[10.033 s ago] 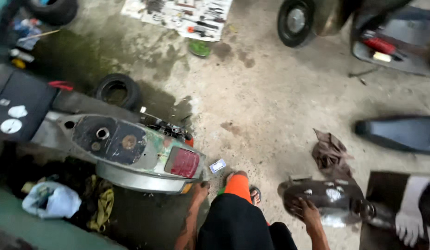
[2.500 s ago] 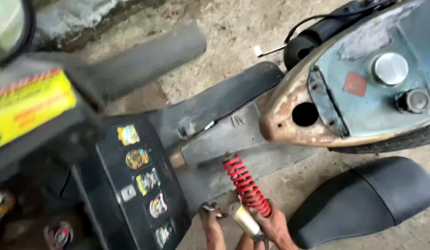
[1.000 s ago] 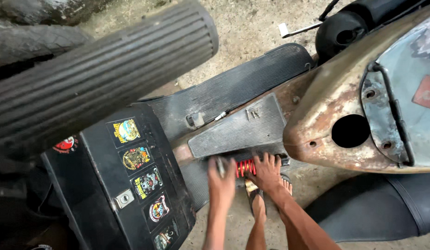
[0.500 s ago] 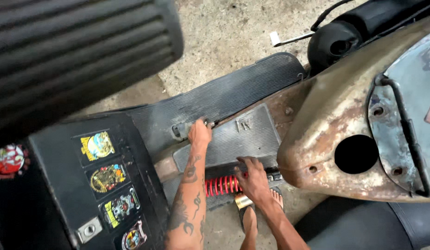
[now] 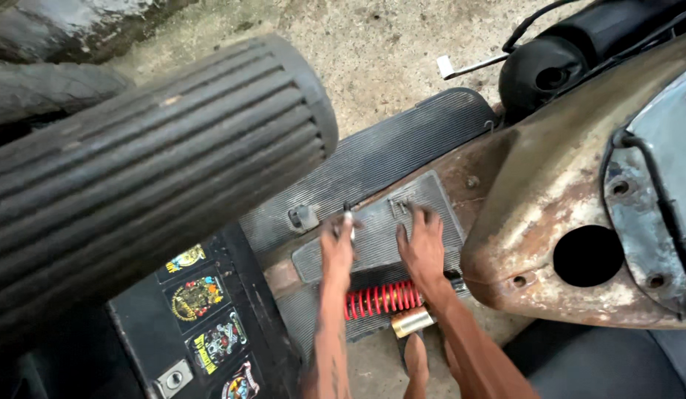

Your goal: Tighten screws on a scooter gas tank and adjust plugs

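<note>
My left hand (image 5: 337,250) rests on the top left corner of a grey ribbed rubber mat (image 5: 431,201) on a scooter's floorboard, its fingers closed on a small thin metal tool (image 5: 348,216). My right hand (image 5: 423,247) lies flat, fingers spread, on the same mat beside it. A red coil spring shock absorber (image 5: 380,298) with a brass-coloured end (image 5: 411,321) lies across the floorboard under both forearms.
The rusty scooter body (image 5: 535,214) with a round hole rises at the right. A big ribbed tyre (image 5: 136,170) fills the left. Below it sits a black panel with stickers (image 5: 203,325). A black seat (image 5: 601,362) lies at the bottom right, my bare foot (image 5: 415,362) beside it.
My right hand has left the red spring and moved up onto the grey mat. My left hand has shifted to the mat's corner. The view has pulled back from the tyre.
</note>
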